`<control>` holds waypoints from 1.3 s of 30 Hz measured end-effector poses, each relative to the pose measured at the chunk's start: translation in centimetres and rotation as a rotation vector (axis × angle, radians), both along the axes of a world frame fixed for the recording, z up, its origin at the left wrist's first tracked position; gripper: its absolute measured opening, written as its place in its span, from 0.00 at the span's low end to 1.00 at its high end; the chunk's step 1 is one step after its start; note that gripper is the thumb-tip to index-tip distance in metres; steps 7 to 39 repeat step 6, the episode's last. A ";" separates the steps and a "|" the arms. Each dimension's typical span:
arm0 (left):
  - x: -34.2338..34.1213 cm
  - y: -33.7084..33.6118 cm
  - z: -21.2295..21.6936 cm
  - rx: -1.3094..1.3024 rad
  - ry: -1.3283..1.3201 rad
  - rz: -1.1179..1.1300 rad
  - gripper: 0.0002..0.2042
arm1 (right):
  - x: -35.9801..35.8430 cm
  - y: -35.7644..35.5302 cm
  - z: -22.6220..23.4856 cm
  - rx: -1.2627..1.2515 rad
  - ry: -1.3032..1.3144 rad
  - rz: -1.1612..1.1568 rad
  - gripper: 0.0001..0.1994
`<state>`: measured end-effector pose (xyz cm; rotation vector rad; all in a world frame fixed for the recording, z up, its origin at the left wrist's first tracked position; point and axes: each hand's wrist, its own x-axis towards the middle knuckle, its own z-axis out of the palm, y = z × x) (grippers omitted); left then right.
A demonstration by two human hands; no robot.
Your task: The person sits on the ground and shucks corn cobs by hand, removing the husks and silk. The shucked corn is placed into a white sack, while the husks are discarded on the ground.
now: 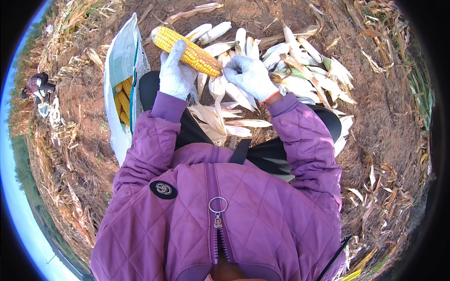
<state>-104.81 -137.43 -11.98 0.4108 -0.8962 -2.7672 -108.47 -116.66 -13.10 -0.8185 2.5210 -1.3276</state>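
Already stripped bare, the yellow corn cob point(187, 50) sits gripped in the left hand point(175, 72); right hand point(251, 75) fingers curl at its base. Unhusked ears point(300, 70) wait; sack point(123, 89) partly filled.

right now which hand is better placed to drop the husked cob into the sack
Left. The left hand already grips the yellow corn cob, and the open white sack lies on its side. The right hand only touches the cob's tip.
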 end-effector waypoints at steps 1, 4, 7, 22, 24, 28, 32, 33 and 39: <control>0.0 0.0 0.4 -0.026 -0.006 0.034 0.21 | 0.0 0.1 0.0 0.047 0.047 -0.002 0.11; 0.0 -0.1 1.5 -0.083 -0.021 0.113 0.23 | -0.3 0.2 -0.6 0.165 0.049 -0.052 0.11; 0.1 -0.3 1.7 -0.094 -0.028 0.145 0.24 | -0.7 0.4 -1.2 0.290 0.078 0.023 0.14; 0.1 -0.3 1.7 -0.094 -0.028 0.145 0.24 | -0.7 0.4 -1.2 0.290 0.078 0.023 0.14; 0.1 -0.3 1.7 -0.094 -0.028 0.145 0.24 | -0.7 0.4 -1.2 0.290 0.078 0.023 0.14; 0.1 -0.3 1.7 -0.094 -0.028 0.145 0.24 | -0.7 0.4 -1.2 0.290 0.078 0.023 0.14; 0.1 -0.3 1.7 -0.094 -0.028 0.145 0.24 | -0.7 0.4 -1.2 0.290 0.078 0.023 0.14; 0.1 -0.3 1.7 -0.094 -0.028 0.145 0.24 | -0.7 0.4 -1.2 0.290 0.078 0.023 0.14; 0.1 -0.3 1.7 -0.094 -0.028 0.145 0.24 | -0.7 0.4 -1.2 0.290 0.078 0.023 0.14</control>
